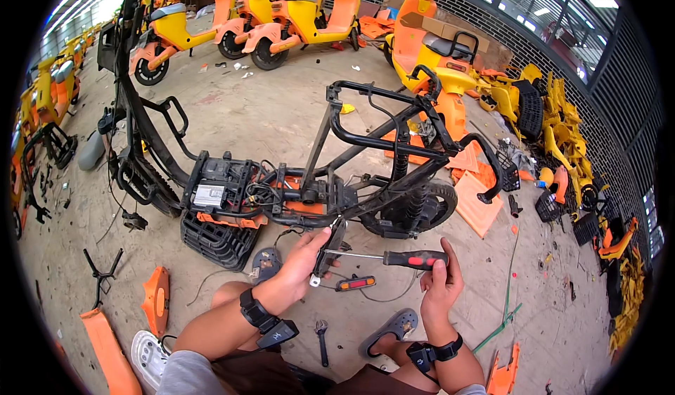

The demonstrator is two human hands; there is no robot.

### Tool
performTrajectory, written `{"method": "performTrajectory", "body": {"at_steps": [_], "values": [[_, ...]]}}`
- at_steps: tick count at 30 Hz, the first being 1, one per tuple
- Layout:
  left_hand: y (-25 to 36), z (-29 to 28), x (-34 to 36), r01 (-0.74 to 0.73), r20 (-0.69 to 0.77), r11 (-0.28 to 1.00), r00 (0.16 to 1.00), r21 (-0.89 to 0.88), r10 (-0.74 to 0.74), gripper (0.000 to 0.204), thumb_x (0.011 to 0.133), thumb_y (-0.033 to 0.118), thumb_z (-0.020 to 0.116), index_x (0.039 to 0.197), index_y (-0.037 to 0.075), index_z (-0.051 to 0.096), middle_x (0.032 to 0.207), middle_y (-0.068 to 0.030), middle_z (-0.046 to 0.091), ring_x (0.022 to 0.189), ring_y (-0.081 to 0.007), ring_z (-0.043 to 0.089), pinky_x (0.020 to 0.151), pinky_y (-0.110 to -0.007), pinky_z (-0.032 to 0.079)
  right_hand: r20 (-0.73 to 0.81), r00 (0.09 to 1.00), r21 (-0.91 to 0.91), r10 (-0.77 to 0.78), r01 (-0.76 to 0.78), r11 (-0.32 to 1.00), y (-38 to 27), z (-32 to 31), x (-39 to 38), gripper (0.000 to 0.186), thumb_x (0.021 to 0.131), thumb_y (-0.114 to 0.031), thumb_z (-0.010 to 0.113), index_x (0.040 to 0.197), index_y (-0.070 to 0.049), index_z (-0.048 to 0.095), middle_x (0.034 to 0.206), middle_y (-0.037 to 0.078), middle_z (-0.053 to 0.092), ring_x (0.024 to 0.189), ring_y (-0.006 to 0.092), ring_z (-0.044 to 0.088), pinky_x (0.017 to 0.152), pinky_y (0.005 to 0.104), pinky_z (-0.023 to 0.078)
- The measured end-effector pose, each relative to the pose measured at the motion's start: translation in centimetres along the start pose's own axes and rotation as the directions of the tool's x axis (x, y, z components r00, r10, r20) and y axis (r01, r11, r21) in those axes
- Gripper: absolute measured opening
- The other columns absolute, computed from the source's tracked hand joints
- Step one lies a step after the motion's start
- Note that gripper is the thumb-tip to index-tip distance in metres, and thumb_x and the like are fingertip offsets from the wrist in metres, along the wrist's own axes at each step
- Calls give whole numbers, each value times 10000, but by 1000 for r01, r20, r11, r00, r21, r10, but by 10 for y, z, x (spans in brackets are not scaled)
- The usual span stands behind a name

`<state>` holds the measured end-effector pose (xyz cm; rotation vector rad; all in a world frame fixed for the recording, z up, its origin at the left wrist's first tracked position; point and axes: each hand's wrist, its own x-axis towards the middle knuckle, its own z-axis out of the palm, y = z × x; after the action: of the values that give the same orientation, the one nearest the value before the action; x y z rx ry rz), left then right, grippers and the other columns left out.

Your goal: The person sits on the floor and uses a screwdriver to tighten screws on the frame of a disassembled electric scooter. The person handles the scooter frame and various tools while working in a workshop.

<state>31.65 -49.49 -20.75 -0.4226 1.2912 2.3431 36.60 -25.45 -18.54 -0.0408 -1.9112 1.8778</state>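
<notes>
My left hand grips a dark metal bracket with a silver tab, just below the stripped black scooter frame. My right hand holds a screwdriver by its black-and-red handle, index finger raised alongside; its shaft lies across to the bracket, where the tip is hard to make out. The frame carries a silver electrical box, loose cables and a rear wheel. An orange-and-red reflector strip with a cable and a wrench lie on the floor below my hands.
Yellow-and-orange scooters stand behind and along the left. Piled yellow body panels line the brick wall at right. Orange panels lie beside the rear wheel; more orange parts, a black forked part and green straps lie nearer.
</notes>
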Motion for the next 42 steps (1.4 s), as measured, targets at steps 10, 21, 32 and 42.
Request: {"method": "performTrajectory", "body": {"at_steps": [10, 21, 32, 42], "values": [[1, 1, -2, -17, -13, 999, 1000, 51, 18, 339, 971, 408, 537, 1103, 97, 506, 945, -57, 660, 698, -126, 615, 499, -254, 447, -13, 1000, -145, 13, -15, 989, 5, -7, 0, 550, 1011, -339, 412, 1437, 8, 375, 710, -44, 450, 505, 25, 299, 447, 200, 240], [0, -1, -1, -9, -13, 1000, 1000, 8, 9, 322, 973, 398, 532, 1076, 95, 499, 942, -71, 661, 690, -134, 608, 478, -268, 442, -23, 999, -52, 41, -42, 998, 0, 3, -1, 552, 944, -263, 471, 1407, 31, 407, 813, -4, 535, 533, 34, 378, 458, 189, 298], [0, 1, 0, -11, -18, 1000, 1000, 13, 11, 315, 977, 391, 527, 1057, 87, 500, 925, -79, 660, 684, -141, 609, 463, -273, 443, -18, 982, -35, -186, 185, 982, 8, 12, 0, 597, 952, -313, 510, 1425, 27, 379, 880, 34, 580, 550, 43, 412, 473, 183, 339], [1, -3, 1, -11, -19, 1000, 1000, 4, 11, 320, 966, 401, 545, 1055, 95, 508, 926, -75, 660, 673, -139, 616, 463, -274, 454, 57, 994, -60, -94, 97, 993, 9, 1, -1, 580, 945, -210, 460, 1473, -20, 314, 874, 67, 601, 586, 57, 443, 478, 190, 379]]}}
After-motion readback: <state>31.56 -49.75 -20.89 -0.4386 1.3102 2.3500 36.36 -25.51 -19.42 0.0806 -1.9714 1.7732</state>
